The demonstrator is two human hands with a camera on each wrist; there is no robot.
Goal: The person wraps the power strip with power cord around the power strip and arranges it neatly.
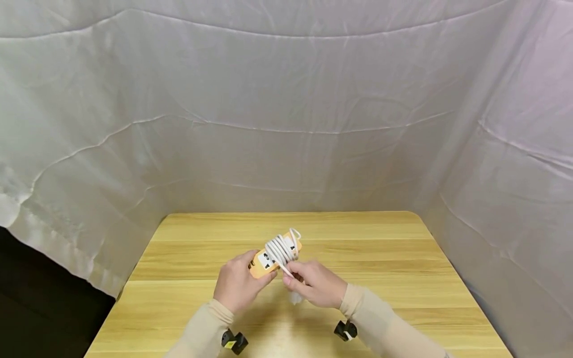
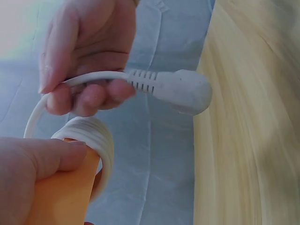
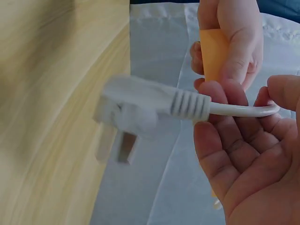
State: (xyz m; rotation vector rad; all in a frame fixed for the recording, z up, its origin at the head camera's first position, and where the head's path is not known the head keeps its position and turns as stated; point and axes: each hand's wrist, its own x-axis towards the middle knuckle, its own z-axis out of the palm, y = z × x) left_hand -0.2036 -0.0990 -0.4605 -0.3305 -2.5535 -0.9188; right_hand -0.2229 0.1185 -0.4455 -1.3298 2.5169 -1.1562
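Observation:
An orange power strip (image 1: pixel 257 270) with white socket faces is tilted above the table, its far end up to the right. My left hand (image 1: pixel 238 284) grips its near end, thumb along one side. White cord (image 1: pixel 280 250) is wound in several turns round the far half, with a small loop standing out at the tip. My right hand (image 1: pixel 319 285) pinches the cord's loose end between thumb and fingers, close beside the coils. Beyond those fingers sticks out the white plug (image 3: pixel 136 101), its ribbed neck (image 2: pixel 143 81) near the fingertips and its metal prongs (image 3: pixel 126 147) showing.
A wood-grain table (image 1: pixel 192 303) lies under both hands. Pale grey cloth (image 1: pixel 304 159) hangs behind it and along both sides. At the lower left is a dark area (image 1: pixel 40 303). Black wrist-camera mounts (image 1: pixel 235 341) sit at both sleeves.

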